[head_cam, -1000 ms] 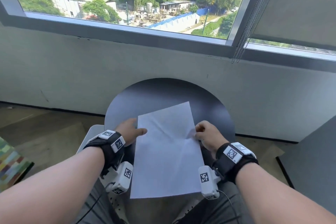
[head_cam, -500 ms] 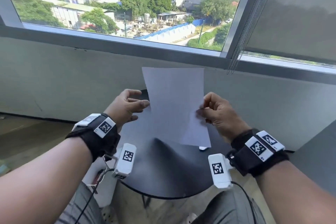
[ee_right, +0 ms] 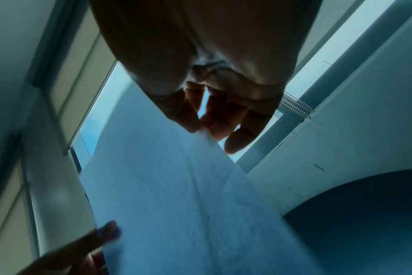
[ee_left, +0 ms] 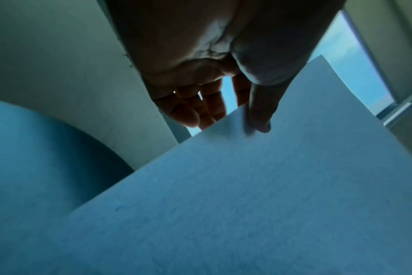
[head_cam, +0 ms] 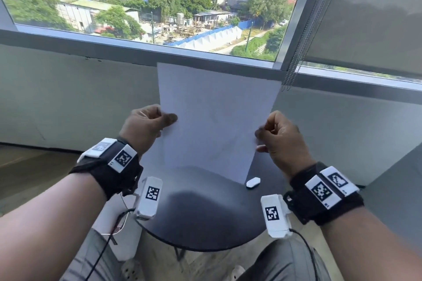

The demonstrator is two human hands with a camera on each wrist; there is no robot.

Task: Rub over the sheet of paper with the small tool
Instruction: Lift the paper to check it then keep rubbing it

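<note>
Sheet (head_cam: 214, 121) raised higher (both hands).

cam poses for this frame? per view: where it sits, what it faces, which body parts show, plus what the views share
Head: on the head, facing forward and down; both forearms, left hand and right hand pinching the sheet of paper above the round table; small white tool on it.
Left wrist: looks along the palm at paper.
Right wrist: same, other hand's fingertips at lower left.
Shared: paper, table, window.
</note>
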